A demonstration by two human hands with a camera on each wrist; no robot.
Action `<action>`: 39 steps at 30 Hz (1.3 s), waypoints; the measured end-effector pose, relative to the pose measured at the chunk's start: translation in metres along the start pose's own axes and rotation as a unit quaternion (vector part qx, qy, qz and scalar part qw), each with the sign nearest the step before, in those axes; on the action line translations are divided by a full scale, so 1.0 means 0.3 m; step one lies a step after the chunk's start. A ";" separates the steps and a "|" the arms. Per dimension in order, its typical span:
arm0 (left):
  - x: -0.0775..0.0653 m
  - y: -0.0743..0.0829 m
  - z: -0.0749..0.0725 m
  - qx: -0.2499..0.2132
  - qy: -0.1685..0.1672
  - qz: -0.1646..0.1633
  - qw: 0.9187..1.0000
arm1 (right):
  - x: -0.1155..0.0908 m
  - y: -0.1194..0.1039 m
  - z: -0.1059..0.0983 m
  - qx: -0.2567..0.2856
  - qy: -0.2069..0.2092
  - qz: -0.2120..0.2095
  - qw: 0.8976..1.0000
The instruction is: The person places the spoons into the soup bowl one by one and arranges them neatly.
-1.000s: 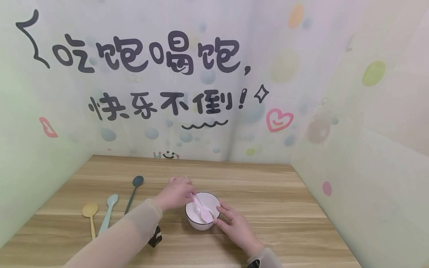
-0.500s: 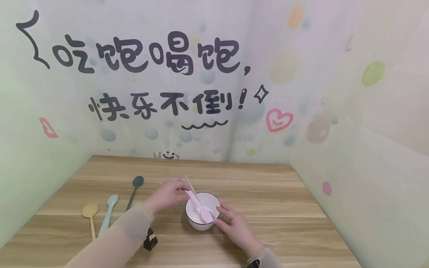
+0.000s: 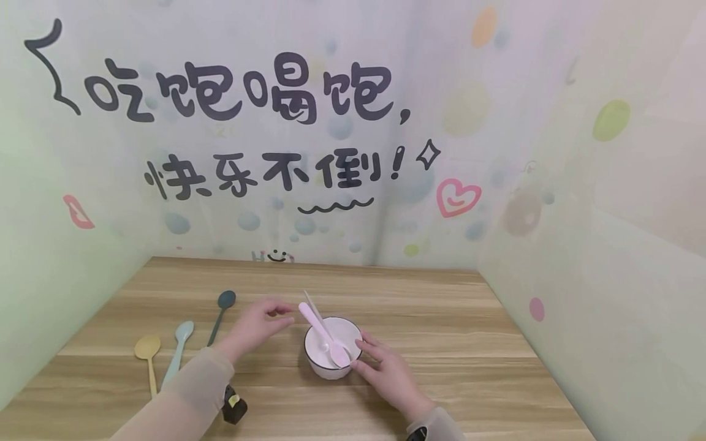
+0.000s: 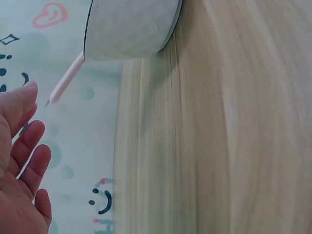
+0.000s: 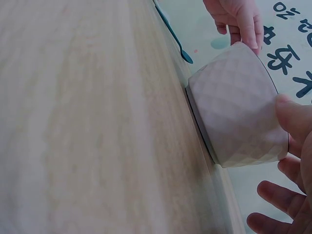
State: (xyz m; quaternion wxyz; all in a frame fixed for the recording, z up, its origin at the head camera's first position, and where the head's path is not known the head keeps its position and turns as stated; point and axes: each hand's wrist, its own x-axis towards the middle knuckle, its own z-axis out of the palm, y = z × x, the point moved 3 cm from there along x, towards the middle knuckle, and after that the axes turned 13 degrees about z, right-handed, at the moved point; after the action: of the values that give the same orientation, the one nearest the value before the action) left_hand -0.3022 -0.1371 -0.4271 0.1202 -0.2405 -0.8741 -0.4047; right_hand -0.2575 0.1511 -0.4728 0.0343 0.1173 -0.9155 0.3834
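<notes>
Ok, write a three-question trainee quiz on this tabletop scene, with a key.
1. True or false: the light pink spoon rests in the round white dark-rimmed bowl.
2. Which hand touches that bowl? A, only the left; B, only the right; C, both.
3. Fill in: between the round-headed yellow spoon and the long-handled dark teal spoon lies the ____.

Key: 1 true; 2 B, the right hand; 3 light blue spoon.
</notes>
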 end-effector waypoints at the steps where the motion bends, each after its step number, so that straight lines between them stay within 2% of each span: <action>1: -0.008 -0.006 -0.006 -0.002 0.004 -0.009 1.000 | 0.000 0.000 0.000 -0.001 0.000 0.001 1.000; 6: -0.044 -0.033 -0.035 -0.014 0.012 -0.061 0.998 | -0.001 0.000 0.000 0.006 -0.002 0.005 1.000; 9: -0.064 -0.047 -0.048 -0.011 0.019 -0.080 0.997 | -0.002 0.001 0.000 0.009 -0.002 0.006 1.000; 22: -0.157 -0.103 -0.092 -0.022 0.040 -0.123 0.991 | 0.000 0.013 0.010 0.003 -0.003 0.004 1.000; 30: -0.189 -0.136 -0.121 -0.007 0.053 -0.136 0.989 | 0.001 0.014 0.012 0.011 -0.006 0.006 1.000; 39: -0.224 -0.161 -0.151 -0.001 0.066 -0.172 0.983 | 0.003 0.011 0.010 0.011 -0.005 0.008 1.000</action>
State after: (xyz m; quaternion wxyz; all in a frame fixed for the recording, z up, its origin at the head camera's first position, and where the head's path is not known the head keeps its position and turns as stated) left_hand -0.2690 -0.2203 -0.4564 0.1057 -0.0596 -0.8920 -0.4355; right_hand -0.2591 0.1512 -0.4771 0.0252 0.1122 -0.9123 0.3930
